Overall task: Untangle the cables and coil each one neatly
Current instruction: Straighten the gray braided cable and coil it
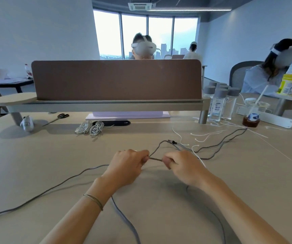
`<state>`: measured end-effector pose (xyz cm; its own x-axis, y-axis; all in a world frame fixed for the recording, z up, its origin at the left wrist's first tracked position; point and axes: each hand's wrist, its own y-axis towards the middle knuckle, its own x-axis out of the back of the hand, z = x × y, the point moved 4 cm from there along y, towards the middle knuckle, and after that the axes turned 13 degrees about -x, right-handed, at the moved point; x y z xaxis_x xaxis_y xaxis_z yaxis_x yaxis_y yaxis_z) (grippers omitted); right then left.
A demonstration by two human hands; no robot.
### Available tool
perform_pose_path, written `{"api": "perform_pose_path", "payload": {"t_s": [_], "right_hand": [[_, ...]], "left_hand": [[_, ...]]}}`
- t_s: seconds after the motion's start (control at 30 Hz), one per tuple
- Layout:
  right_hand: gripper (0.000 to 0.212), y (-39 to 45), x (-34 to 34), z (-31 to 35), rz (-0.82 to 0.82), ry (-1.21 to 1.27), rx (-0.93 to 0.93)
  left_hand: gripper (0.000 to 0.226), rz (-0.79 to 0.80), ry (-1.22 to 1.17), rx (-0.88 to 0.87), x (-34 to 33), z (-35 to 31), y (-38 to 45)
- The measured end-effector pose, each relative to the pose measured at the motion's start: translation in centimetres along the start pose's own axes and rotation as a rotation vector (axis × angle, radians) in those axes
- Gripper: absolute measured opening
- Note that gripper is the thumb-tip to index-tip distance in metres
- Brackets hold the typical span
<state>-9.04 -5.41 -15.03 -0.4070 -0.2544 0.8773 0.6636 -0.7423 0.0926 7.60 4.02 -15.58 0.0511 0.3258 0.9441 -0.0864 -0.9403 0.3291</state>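
At mid-frame, the left hand (129, 164) and right hand (182, 168) are each pinching the grey braided cable (155, 159), fingers curled, a short taut stretch showing between them. The hands are hiding how its strands cross; its loops are running off the left and bottom edges of the beige table (36, 155). A plastic cup (251, 116) at right is holding dark liquid and a straw. Coiled white cables (90, 128) are lying beneath the brown divider (115, 80); clear bottles (219, 103) are standing at upper right.

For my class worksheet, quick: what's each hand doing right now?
Left hand: closed, pinching the grey cable.
Right hand: closed, pinching the same cable.
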Motion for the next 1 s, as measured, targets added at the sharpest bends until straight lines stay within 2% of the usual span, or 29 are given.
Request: {"api": "perform_pose_path", "payload": {"t_s": [0.07,0.13,0.2,0.27,0.37,0.57,0.73,0.83,0.93,1.0], "right_hand": [[0.036,0.4,0.5,-1.2,-0.009,0.045,-0.03],[0.037,0.3,0.4,-1.4,-0.031,0.036,-0.033],[0.037,-0.1,-0.2,-0.9,-0.026,-0.004,-0.023],[0.038,-0.4,-1.2,0.0,-0.015,-0.018,-0.006],[0.035,-0.5,-1.5,0.2,-0.012,-0.015,0.008],[0.035,-0.2,-0.2,0.1,0.012,0.059,-0.023],[0.04,0.6,0.0,-1.8,0.101,0.152,-0.091],[0.04,0.5,-0.3,-1.8,0.093,0.1,-0.1],[0.036,0.0,-1.2,-0.5,0.07,0.077,-0.086],[0.034,-0.1,-1.9,0.1,0.074,0.095,-0.071]], "left_hand": [[0.016,-0.032,0.014,0.097,0.4,2.1,-0.4],[0.014,-0.067,0.002,0.105,0.4,2.4,-0.9],[0.013,-0.079,0.001,0.007,-0.2,0.5,-0.6],[0.023,-0.039,0.03,-0.117,-1.2,-2.3,-0.1],[0.016,0.024,0.084,-0.167,-1.9,-3.4,0.7],[0.013,-0.074,0.069,-0.048,0.3,0.4,0.4],[0.018,-0.077,0.072,0.054,0.5,3.4,-0.4],[0.019,-0.071,0.045,0.08,0.6,3.2,-1.0],[0.024,-0.066,-0.006,-0.024,0.2,0.4,-0.8],[0.026,0.018,0.024,-0.121,-0.6,-1.9,-0.4]]}}
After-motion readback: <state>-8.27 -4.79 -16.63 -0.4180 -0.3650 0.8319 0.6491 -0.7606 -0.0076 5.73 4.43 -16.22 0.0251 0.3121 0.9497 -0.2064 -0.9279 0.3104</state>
